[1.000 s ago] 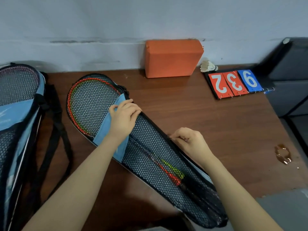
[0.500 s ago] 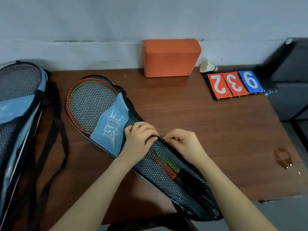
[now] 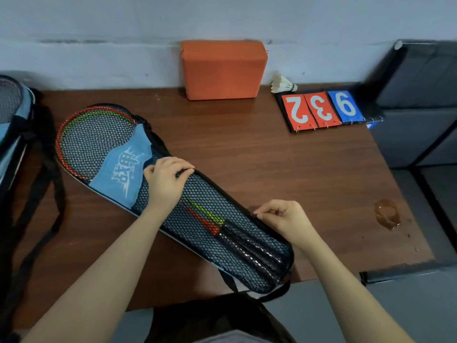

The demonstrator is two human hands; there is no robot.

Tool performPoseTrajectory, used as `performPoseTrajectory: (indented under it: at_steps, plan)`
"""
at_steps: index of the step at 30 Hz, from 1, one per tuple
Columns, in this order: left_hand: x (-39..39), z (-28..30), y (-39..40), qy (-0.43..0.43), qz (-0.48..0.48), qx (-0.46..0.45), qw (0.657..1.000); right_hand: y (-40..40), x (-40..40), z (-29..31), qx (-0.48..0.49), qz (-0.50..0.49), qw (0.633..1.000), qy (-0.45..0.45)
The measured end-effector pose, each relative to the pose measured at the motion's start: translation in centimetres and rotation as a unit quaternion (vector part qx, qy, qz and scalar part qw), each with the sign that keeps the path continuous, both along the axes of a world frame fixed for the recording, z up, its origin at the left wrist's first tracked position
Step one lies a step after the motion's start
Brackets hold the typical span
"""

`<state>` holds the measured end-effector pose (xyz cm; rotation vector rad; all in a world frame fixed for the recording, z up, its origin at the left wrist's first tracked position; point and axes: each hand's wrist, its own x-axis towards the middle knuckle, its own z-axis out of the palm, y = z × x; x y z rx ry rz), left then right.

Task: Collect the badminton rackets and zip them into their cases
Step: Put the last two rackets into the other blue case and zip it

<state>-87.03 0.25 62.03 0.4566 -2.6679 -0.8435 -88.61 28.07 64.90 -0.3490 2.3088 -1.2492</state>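
Observation:
A black mesh racket case [image 3: 237, 233] with a blue logo patch lies diagonally on the brown table [image 3: 284, 169]. Red and green rackets [image 3: 96, 134] show through the mesh, heads at the far left, handles near the front edge. My left hand [image 3: 165, 184] grips the case's upper edge near its middle. My right hand [image 3: 284, 219] pinches the zipper pull on the case's right edge, closer to the handle end. A second case [image 3: 12, 125] holding a racket lies at the far left, partly out of view.
An orange block [image 3: 222, 69] stands against the wall. A shuttlecock [image 3: 283, 84] and a flip scoreboard [image 3: 321, 110] reading 2 3 9 lie at the back right. A liquid stain [image 3: 387, 214] marks the table's right side. Black straps [image 3: 42, 206] trail at the left.
My right hand has drawn the zipper pull along the case edge toward the handle end. My left hand shifted from the blue patch to the case's middle edge and stays there.

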Motion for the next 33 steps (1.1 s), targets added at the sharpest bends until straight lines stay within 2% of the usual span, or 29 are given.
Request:
performPoseTrajectory:
  at_steps: [4,8,10,12,14,19,22,25,29,33]
  plan:
    - [0.6,0.0,1.8,-0.023,-0.025,-0.041,0.999,0.7,0.2,-0.1,-0.005,0.009,1.0,0.009]
    - [3.0,0.8,7.1,-0.015,-0.207,-0.069,0.976,0.2,-0.1,-0.1,-0.007,0.041,0.998,0.036]
    - [4.3,0.1,9.2,-0.023,-0.253,-0.062,0.965,0.2,-0.1,-0.1,-0.01,0.053,0.997,0.052]
    - [4.8,-0.5,9.7,-0.032,-0.234,0.0,0.972,0.4,0.2,-0.3,-0.002,0.076,0.995,0.065]
    - [4.8,-0.9,9.5,-0.02,-0.227,-0.006,0.974,1.0,0.7,-0.7,0.002,0.079,0.995,0.061]
    - [3.4,-0.6,9.2,-0.006,-0.152,-0.003,0.988,4.4,1.0,-1.5,-0.009,-0.039,0.998,0.051]
    - [1.9,-0.4,9.2,-0.043,-0.133,-0.001,0.99,5.5,1.4,-2.4,-0.002,-0.088,0.994,0.067]
    - [0.9,-0.3,10.2,-0.059,-0.172,-0.048,0.982,5.5,2.0,-2.8,-0.005,-0.097,0.992,0.084]
    - [1.7,-0.5,12.5,-0.042,-0.331,-0.103,0.937,5.7,2.0,-2.7,-0.015,-0.093,0.99,0.104]
    - [2.1,-0.5,13.4,-0.016,-0.3,-0.07,0.951,6.1,2.3,-2.9,-0.01,-0.091,0.99,0.111]
